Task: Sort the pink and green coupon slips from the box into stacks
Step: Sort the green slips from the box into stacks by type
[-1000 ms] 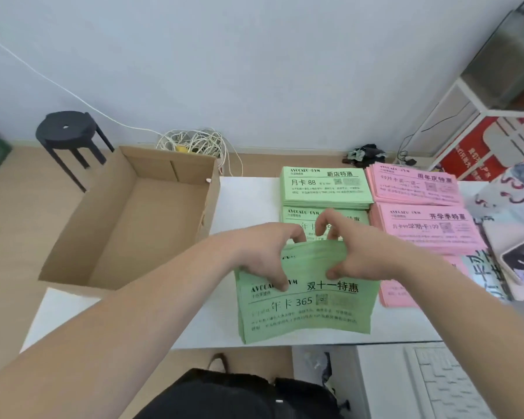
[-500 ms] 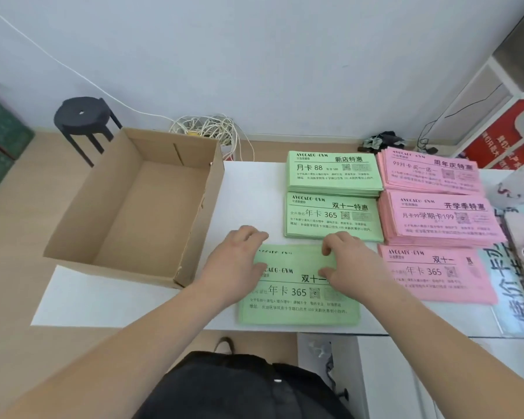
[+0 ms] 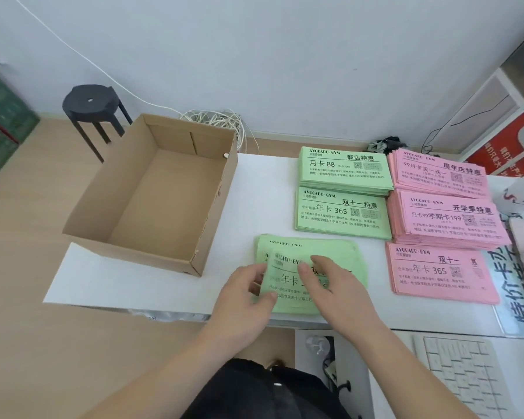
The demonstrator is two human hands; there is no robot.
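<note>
Hands are both down on the near green stack (image 3: 330,252), which sits at the front edge of the table (image 3: 260,201), and it's kinda messy, with slips fanned out and not squared up. Right hand (image 3: 333,285) lies on top with its fingers stretched out pretty flat. Left hand (image 3: 245,294) is at the stack's left edge, fingers curled and thumb resting on the top slip, but it's blurry, so I honestly can't tell if it's really gripping the slips or just touching them.

Behind that pile are two neater green ones: the middle green stack (image 3: 342,213) and the far green stack (image 3: 345,167), one right behind the other. Just to their right is a column of three pink ones: far pink stack (image 3: 436,173), middle pink stack (image 3: 448,219) and near pink stack (image 3: 436,273), which looks a lot thinner than the other two. The box (image 3: 212,213) is on the left end of the table, open side up, well apart from the hands. A keyboard (image 3: 466,373) is at bottom right, and a black stool (image 3: 91,101) stands behind the box.
</note>
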